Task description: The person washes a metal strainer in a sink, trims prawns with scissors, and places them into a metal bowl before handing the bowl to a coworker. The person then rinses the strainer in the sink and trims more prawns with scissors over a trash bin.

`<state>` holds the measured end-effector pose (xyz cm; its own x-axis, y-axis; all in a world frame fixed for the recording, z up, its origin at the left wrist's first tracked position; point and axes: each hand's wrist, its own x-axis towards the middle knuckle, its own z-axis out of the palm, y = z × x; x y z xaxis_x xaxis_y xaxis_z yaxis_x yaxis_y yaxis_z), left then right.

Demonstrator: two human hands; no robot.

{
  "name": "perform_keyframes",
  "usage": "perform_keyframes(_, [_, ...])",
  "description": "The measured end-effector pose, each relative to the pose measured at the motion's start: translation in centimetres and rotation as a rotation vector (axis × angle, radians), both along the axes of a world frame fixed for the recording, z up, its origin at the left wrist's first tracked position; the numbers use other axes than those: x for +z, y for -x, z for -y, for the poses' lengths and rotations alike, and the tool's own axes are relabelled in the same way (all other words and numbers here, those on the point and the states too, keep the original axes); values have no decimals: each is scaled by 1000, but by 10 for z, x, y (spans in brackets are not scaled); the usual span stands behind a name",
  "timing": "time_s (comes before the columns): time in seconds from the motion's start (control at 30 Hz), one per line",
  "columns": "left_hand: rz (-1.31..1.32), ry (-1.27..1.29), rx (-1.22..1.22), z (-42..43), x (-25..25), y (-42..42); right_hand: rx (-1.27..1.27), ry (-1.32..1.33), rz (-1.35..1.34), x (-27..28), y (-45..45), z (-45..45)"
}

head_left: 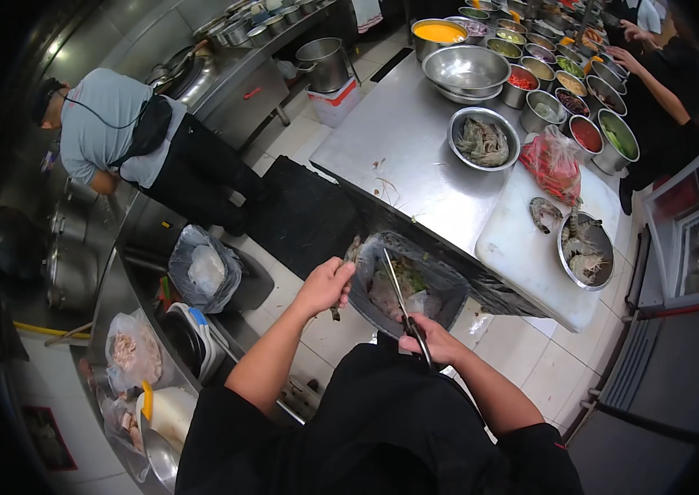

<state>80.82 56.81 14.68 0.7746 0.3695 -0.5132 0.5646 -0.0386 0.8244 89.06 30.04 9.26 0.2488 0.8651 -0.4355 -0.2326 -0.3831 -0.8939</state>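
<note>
My left hand (325, 285) is closed around a raw shrimp (355, 248), whose ends stick out above and below the fingers. In my right hand (433, 340) is a pair of scissors (394, 279), blades pointing up and away from me. Both hands are over or beside a lined waste bin (452, 304) holding food scraps. To the right, another shrimp (544, 214) lies on a white cutting board (505, 239). A metal bowl (610, 262) with several shrimp sits at the board's right edge. Farther back, a second bowl (454, 136) holds more grey shrimp.
A steel table (399, 157) carries stacked bowls (467, 68), a red plastic bag (552, 165) and several ingredient containers. One person (127, 124) bends over the left counter; another's arm (655, 82) reaches in at right. A second lined bin (205, 268) stands left.
</note>
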Motion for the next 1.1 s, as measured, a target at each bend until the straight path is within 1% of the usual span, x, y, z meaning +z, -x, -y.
perform_keyframes(0.07, [43, 87, -4, -1, 2, -3, 29, -57, -119, -10, -1, 2])
perform_keyframes(0.17, [94, 280, 53, 3, -1, -9, 37, -130, -57, -15, 5, -7])
perform_keyframes(0.27, [94, 429, 93, 22, 4, -11, -63, -175, -189, 0, 6, -26])
perform_keyframes(0.3, [94, 456, 104, 27, 3, -10, -142, -139, -227, -3, 9, -33])
perform_keyframes(0.37, [123, 486, 119, 31, -2, -9, -131, -30, -193, -2, 1, -35])
perform_keyframes(0.4, [122, 450, 109, 28, -4, -8, -123, 26, -176, -1, -3, -34])
perform_keyframes(0.47, [123, 382, 98, 20, -5, -4, -119, 13, -145, -9, -7, -20])
perform_keyframes(0.57, [-85, -302, -126, 5, 5, -5, -61, 6, -43, -2, -15, 5])
perform_keyframes(0.67, [82, -871, -440, -8, -1, -7, 92, -21, -3, 7, -21, 11])
perform_keyframes(0.7, [69, -857, -469, -9, -1, -10, 88, -26, -17, 7, -19, 8])
perform_keyframes(0.8, [101, -955, -579, -6, 3, -16, 30, 21, -102, 21, -21, -1])
perform_keyframes(0.83, [89, -957, -594, -4, 6, -18, -41, 37, -119, 24, -19, -3])
perform_keyframes(0.93, [64, -939, -616, 1, 11, -21, -108, 143, -61, 9, -20, -3])
perform_keyframes(1.03, [80, -860, -614, 4, 9, -23, -251, -2, -15, -13, -11, 6])
perform_keyframes(1.07, [101, -828, -632, 4, 6, -25, -228, 16, -18, -9, -16, 12])
perform_keyframes(1.1, [89, -779, -679, 5, 2, -25, -263, -21, 42, -9, -17, 14])
